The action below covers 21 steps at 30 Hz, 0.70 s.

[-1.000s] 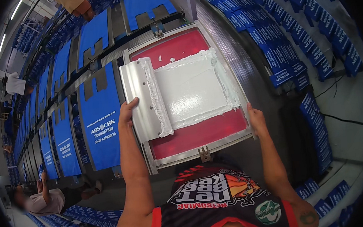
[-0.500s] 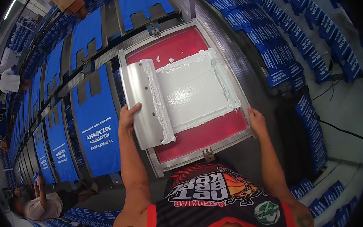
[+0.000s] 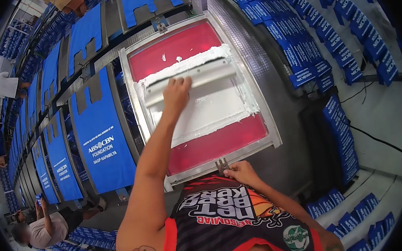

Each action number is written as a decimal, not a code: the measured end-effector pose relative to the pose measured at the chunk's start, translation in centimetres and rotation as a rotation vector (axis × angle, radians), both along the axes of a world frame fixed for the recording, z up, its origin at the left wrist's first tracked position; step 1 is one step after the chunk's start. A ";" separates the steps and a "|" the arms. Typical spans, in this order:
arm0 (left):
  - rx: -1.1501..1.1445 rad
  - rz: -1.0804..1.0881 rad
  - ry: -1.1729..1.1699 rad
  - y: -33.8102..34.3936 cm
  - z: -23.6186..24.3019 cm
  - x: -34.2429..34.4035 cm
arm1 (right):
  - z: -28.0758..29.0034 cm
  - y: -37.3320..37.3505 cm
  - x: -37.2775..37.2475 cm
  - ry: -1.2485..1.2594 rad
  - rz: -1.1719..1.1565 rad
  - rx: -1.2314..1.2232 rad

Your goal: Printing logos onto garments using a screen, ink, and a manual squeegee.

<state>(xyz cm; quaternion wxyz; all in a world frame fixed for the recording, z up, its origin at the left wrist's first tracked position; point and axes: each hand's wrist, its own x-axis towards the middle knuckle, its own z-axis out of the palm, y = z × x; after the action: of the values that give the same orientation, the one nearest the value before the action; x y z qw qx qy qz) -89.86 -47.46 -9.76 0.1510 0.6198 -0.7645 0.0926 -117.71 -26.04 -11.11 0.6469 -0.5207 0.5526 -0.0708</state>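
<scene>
A metal-framed printing screen (image 3: 130,91) with red mesh lies in front of me, its middle coated with white ink. A long pale squeegee (image 3: 206,74) lies across the screen's far half, at the edge of the white ink. My left hand (image 3: 176,93) is closed on the squeegee near its middle. My right hand (image 3: 241,170) grips the near edge of the frame beside a small metal clamp (image 3: 221,164).
Blue bags with white print (image 3: 100,138) lie in a long row on the table to the left. Stacks of blue bags (image 3: 333,35) cover racks on the right. One person (image 3: 44,227) sits at lower left, another (image 3: 6,84) stands at far left.
The squeegee stood along the screen's left side; now it lies crosswise at the far half. My left hand went with it. My right hand shifted from the frame's right side to its near edge.
</scene>
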 end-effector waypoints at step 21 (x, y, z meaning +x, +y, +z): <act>0.500 -0.016 0.134 13.5 9.0 -6.5 | 0.8 -2.3 -2.0 0.069 0.358 -0.273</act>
<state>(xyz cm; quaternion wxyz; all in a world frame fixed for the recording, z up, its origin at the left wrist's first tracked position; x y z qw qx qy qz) -96.36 -33.95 -0.71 0.0443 0.6364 -0.7569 -0.1417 -119.75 -28.32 -10.31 0.5532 -0.6954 0.4585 -0.0112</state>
